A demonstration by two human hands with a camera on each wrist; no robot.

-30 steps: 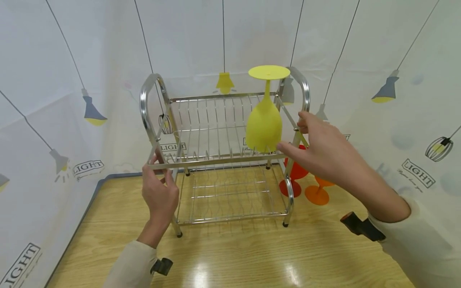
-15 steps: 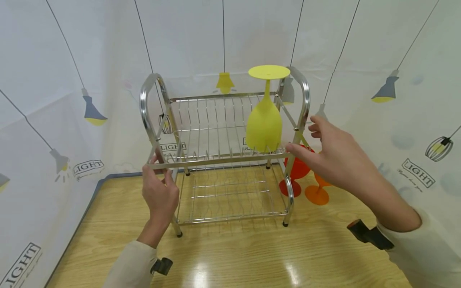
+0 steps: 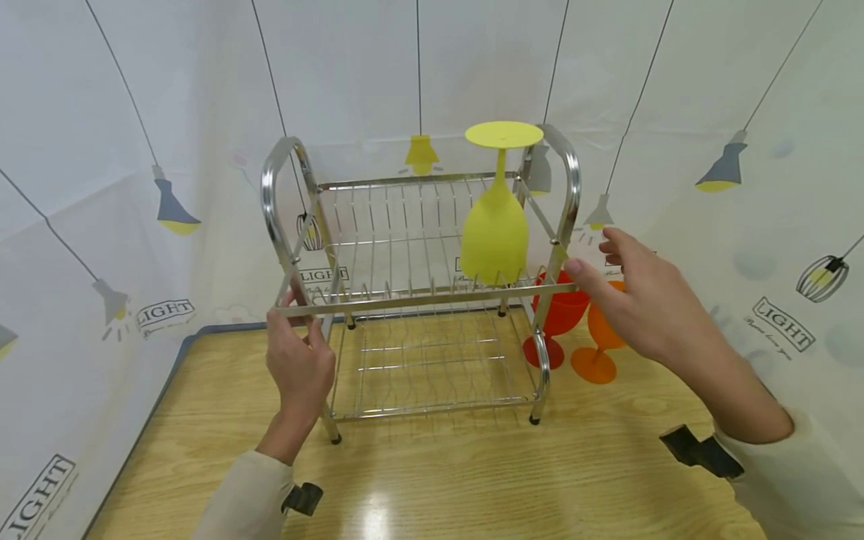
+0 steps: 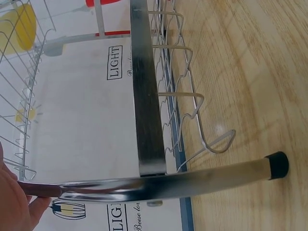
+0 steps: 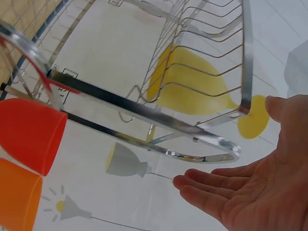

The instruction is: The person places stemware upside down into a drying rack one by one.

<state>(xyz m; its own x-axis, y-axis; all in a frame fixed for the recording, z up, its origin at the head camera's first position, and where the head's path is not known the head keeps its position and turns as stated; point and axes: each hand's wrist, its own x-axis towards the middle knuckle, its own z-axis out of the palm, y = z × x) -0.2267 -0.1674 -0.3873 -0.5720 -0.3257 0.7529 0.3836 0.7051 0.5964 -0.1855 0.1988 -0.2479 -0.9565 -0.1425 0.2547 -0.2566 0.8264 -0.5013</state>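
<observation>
The right hand (image 3: 651,307) has moved rightward. The left hand (image 3: 301,361) seems to grip the dish rack (image 3: 405,301), best held steady; the yellow goblet (image 3: 496,232) stands inverted on its upper tier (image 3: 418,181); the right fingers (image 5: 216,179) are empty and wide apart.

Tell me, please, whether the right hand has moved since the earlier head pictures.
Yes: against the rack in the head view, the right hand has moved rightward, away from the yellow goblet.
</observation>
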